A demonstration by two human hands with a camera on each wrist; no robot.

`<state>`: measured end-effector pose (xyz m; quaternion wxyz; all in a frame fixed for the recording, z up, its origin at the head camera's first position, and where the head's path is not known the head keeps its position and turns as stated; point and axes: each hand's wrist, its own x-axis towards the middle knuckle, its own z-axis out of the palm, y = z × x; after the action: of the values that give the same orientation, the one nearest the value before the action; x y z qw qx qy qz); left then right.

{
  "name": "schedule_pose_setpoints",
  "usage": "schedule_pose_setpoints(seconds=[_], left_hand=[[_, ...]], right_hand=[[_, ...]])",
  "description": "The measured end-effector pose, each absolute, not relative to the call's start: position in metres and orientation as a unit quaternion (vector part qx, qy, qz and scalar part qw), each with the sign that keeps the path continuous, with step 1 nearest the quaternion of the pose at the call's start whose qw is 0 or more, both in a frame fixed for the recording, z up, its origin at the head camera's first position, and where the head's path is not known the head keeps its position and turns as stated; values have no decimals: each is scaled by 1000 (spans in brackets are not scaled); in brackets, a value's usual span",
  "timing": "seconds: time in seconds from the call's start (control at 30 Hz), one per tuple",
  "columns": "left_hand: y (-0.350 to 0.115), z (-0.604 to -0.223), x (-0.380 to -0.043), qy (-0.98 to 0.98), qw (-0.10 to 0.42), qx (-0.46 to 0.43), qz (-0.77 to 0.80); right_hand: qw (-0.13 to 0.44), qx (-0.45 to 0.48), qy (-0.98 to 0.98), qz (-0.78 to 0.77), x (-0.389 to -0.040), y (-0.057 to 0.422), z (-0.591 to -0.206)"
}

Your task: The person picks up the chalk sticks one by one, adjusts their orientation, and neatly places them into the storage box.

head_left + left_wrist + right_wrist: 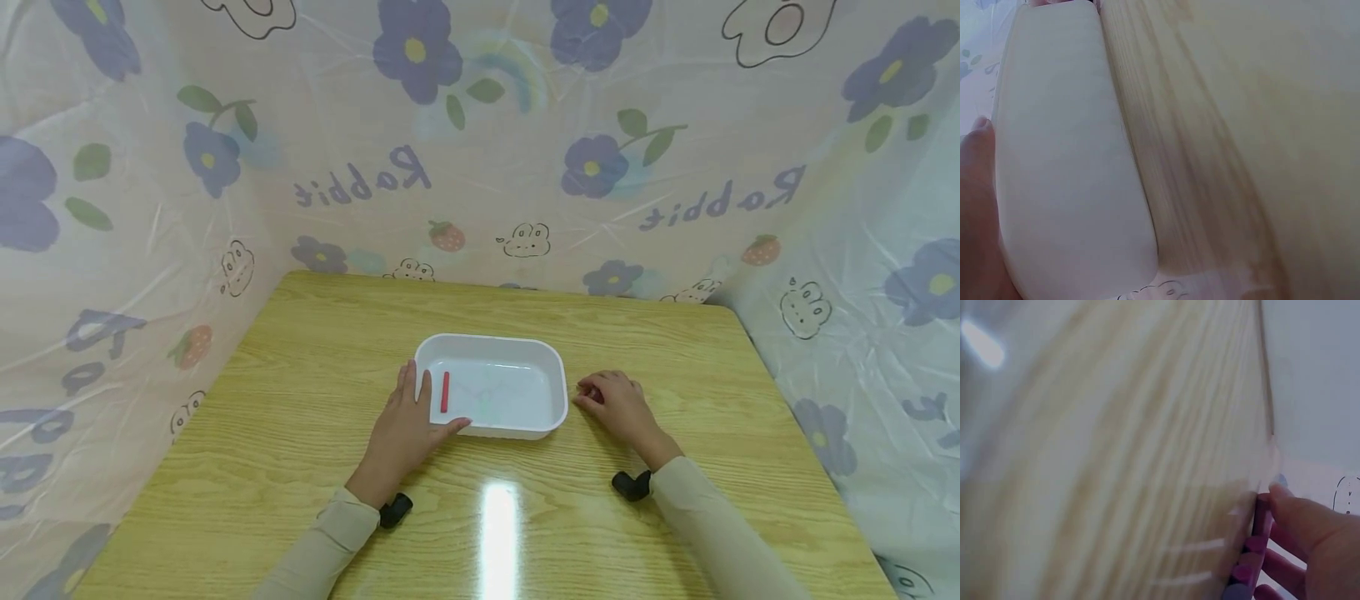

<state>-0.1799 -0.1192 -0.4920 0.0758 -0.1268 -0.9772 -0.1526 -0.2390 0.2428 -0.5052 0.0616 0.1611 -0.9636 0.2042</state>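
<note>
A white rectangular tray (495,431) sits on the table with one red stick (445,392) lying inside near its left end. My left hand (399,432) rests at the tray's left front corner, fingers extended along the left side and thumb along the front rim. In the left wrist view the tray's outer wall (1072,150) fills much of the picture. Just right of the tray, my right hand (619,407) pinches a small bunch of pink and purple sticks (1252,545) low over the table. Its fingers partly hide the sticks; their exact kind is unclear.
The wood-grain table (337,325) is enclosed at the back and sides by a printed cloth (480,167) with flowers and rabbits. Black wrist devices (632,486) hang beneath both wrists. A bright reflection lies in front of the tray.
</note>
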Motion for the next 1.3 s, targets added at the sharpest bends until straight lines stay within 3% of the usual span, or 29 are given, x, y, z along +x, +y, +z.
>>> schedule_pose_setpoints(seconds=[0.57,1.3], left_hand=[[-119,-493,-181,-978,71,-126,-153],[-119,-493,-180,-978,61,-119,-160]], right_hand=[[49,144,-968,198,-262,242,-500],[-46,144,-958,243,-286,261,-499]])
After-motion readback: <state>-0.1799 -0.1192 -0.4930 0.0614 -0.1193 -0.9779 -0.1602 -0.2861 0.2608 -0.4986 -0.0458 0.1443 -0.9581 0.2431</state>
